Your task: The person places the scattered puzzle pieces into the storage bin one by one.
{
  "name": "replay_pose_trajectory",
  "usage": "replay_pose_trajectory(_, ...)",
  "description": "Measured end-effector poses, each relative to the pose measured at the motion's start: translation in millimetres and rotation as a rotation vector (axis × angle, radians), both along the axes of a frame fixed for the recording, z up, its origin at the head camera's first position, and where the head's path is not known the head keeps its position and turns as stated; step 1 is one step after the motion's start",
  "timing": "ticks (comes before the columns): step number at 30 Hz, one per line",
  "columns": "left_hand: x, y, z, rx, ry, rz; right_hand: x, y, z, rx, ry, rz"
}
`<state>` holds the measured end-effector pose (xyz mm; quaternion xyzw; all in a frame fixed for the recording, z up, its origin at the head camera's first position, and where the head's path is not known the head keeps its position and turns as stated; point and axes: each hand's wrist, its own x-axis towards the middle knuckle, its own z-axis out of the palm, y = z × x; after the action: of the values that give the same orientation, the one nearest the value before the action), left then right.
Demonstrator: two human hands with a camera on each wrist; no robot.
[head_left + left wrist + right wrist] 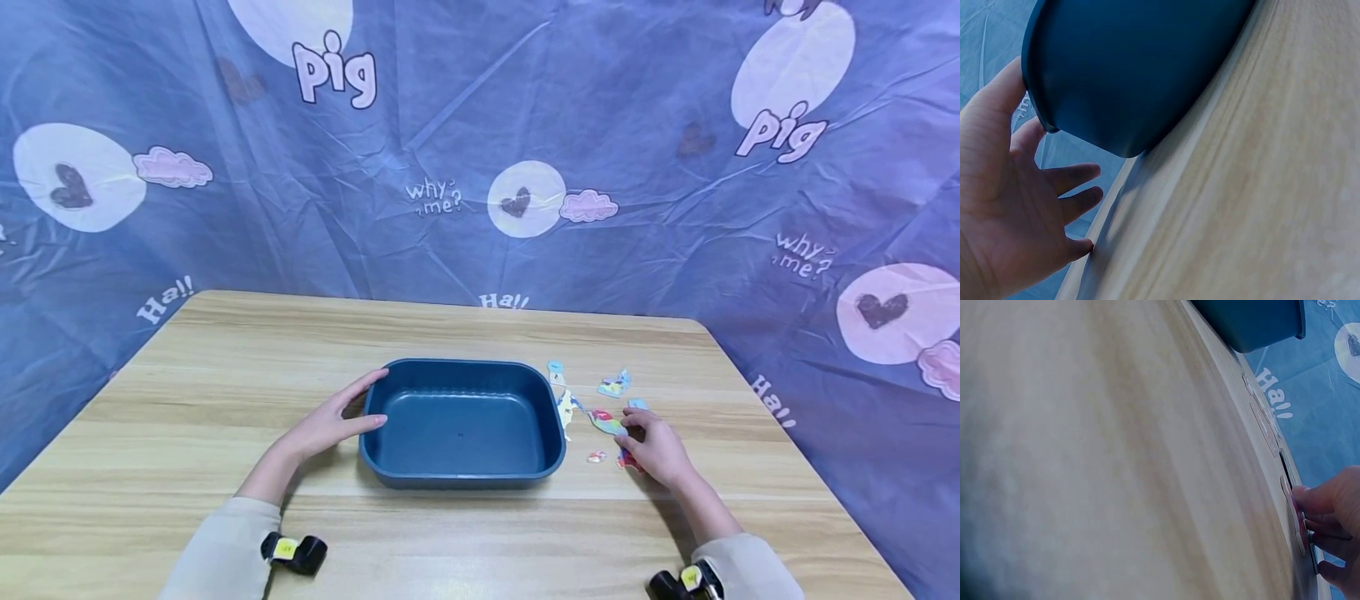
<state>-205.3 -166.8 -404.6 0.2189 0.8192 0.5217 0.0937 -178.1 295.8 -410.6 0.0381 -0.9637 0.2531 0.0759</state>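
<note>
A deep blue plastic tub (462, 482) stands on the table. At its left end is my left hand (330, 425), the thumb over the rim and the index finger along the far corner; in the left wrist view the other fingers of that hand (1029, 194) spread apart below the tub. Right of the tub, my right hand (660, 450) pinches the end of a flat red, yellow and green cutout (606, 422) between thumb and index finger. A red and blue piece (628, 460) lies under that hand. In the right wrist view the right hand (1335, 519) partly hides the pieces.
More flat pieces lie nearby: a blue and yellow one (615, 383), a pale figure (566, 408) against the tub, a small light-blue one (555, 367) and a small reddish one (596, 457). The wooden table (262, 375) meets a blue printed cloth (390, 250) behind.
</note>
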Motion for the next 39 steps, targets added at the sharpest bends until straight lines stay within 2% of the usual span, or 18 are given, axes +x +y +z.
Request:
replay_pose_trajectory(20,0.0,-0.6,-1.1,0.011,-0.007,-0.003,1.1,2.9,-0.9,-0.045,0.009,0.011)
replay_pose_trajectory(33,-1.1,-0.7,-1.0,0.016,-0.009,-0.006,0.0,2.3,-5.0,-0.034,0.149,0.035)
replay_pose_trajectory(39,-2.4,-0.3,-1.9,0.015,-0.001,0.000,-0.5,0.6,-2.3,0.013,0.094,0.024)
